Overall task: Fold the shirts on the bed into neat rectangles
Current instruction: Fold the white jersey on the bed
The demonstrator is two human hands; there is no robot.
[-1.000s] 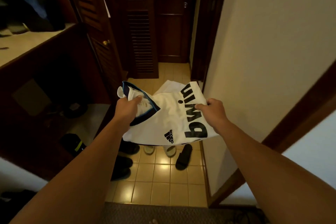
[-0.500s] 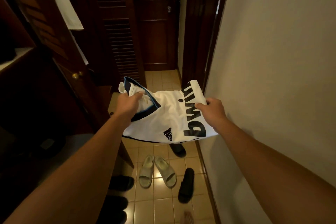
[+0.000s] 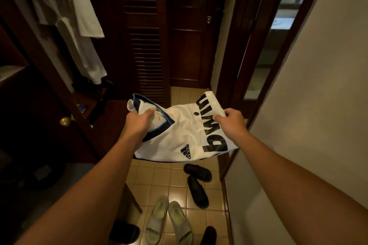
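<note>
The person holds a folded white sports jersey with dark navy trim and large black lettering (image 3: 185, 135) out in front of the body, in the air above a tiled floor (image 3: 159, 177); no bed is in view. The left hand (image 3: 139, 123) has its fingers curled round the bunched collar end of the garment, thumb on top, gathering a wad of cloth. The right hand (image 3: 233, 123) pinches the opposite edge by the lettering, thumb above and fingers beneath. Both grips are closed on fabric and neither is slack. The jersey spans the gap between the hands roughly level, sagging a little in the middle, its near edge hanging free. Judged from the drape and sheen, the cloth is thin, light and soft, probably a slick synthetic that slides on itself and will not hold a crease unaided. A fold carried this way is likely to slip open, so the sound holds are at the folded corners or with a flat palm underneath, rather than a fistful at the collar. Below lie a pair of black slides (image 3: 197, 183) and a pair of pale green slides (image 3: 169, 221), which are a tripping risk. A white garment (image 3: 79, 16) hangs at the left by dark wooden louvred doors (image 3: 145, 45).
</note>
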